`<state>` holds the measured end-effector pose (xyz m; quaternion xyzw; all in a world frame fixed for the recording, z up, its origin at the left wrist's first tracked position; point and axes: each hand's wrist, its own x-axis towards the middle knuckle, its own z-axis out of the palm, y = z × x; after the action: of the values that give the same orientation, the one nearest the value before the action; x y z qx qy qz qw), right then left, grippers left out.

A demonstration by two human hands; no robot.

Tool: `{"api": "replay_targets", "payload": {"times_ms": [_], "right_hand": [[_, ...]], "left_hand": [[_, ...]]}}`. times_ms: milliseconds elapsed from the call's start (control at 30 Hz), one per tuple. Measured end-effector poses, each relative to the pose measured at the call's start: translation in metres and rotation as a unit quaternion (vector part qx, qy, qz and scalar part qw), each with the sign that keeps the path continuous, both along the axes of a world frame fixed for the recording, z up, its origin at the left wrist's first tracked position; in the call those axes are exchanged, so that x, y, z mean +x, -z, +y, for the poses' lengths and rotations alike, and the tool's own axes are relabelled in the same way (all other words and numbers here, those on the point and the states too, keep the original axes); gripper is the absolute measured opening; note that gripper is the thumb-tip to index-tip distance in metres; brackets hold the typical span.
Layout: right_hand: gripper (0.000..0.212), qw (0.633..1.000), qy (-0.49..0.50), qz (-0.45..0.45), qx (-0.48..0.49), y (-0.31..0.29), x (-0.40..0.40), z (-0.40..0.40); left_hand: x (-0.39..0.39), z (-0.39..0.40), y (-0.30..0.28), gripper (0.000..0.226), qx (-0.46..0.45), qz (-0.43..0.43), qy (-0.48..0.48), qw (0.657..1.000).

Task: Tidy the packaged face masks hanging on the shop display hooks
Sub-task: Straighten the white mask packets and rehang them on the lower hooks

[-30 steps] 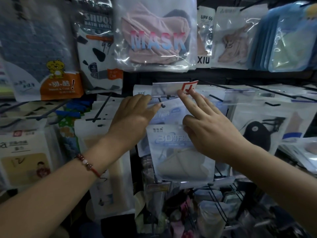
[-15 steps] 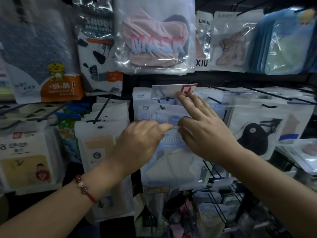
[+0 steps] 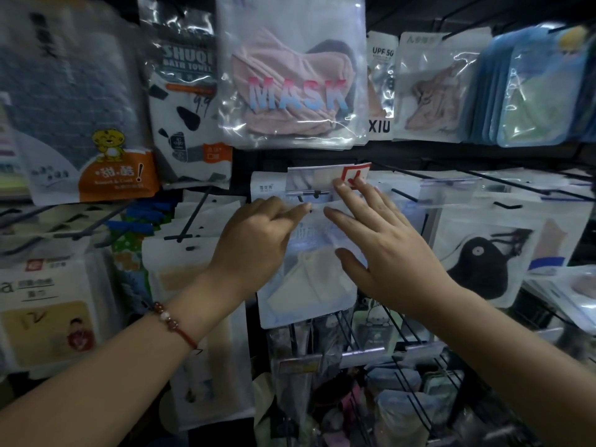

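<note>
1. While both hands work at the middle hook, I read the wire display rack [image 3: 403, 350] as the biggest thing in play: rows of hooks stick out toward me, each carrying hanging packets.
2. Above hangs the pink MASK packet [image 3: 290, 91], well clear of the hands; I judge it plays no part in the next move.
3. My target is the white mask packet [image 3: 306, 285] on the centre hook. It hangs with its long axis vertical, its top edge up between the two hands and its body dropping below them.
4. My right hand [image 3: 383, 253] lies flat on the packet's right half, fingers straight and spread, the grip wide and pressing rather than holding. Its longest fingertips reach the red-and-white price tag [image 3: 353, 177] at the hook's tip.
5. My left hand [image 3: 254, 240] comes in from the left, fingers pointing right along the packet's top edge. The fingertips look pinched on that edge, though blur keeps me from being sure.
6. The centre hook [image 3: 306, 193] sits just above the left fingertips and between the hands. I judge the left hand is nearer the hang hole, so seating the packet falls to it, with the travel running upward and back along the hook.
</note>
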<state>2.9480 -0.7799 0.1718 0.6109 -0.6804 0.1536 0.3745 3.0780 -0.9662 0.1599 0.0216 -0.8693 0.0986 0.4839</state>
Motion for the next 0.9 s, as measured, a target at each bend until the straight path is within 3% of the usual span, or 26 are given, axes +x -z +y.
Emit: {"api": "replay_targets", "payload": {"times_ms": [133,267,467,733,900], "right_hand": [[0.055,1.0,0.001,-0.006,0.005,0.002,-0.001,0.001],[0.054,1.0,0.007,-0.016,0.013,0.004,0.001,0.002],[0.054,0.999,0.016,-0.04,0.016,0.01,0.006,0.0],[0.057,0.998,0.026,-0.057,0.022,0.012,0.01,-0.004],[0.059,0.997,0.03,-0.068,0.026,0.02,0.012,-0.003]], "left_hand": [[-0.004,-0.003,0.004,0.039,0.009,-0.01,0.015,1.0],[-0.004,-0.004,0.002,0.039,0.117,-0.012,0.042,0.992],[-0.005,-0.007,0.005,0.041,0.207,-0.032,0.051,0.977],[-0.016,-0.014,0.011,0.064,0.031,-0.062,-0.147,0.987],[-0.024,-0.016,0.025,0.078,0.0,-0.043,-0.19,0.981]]}}
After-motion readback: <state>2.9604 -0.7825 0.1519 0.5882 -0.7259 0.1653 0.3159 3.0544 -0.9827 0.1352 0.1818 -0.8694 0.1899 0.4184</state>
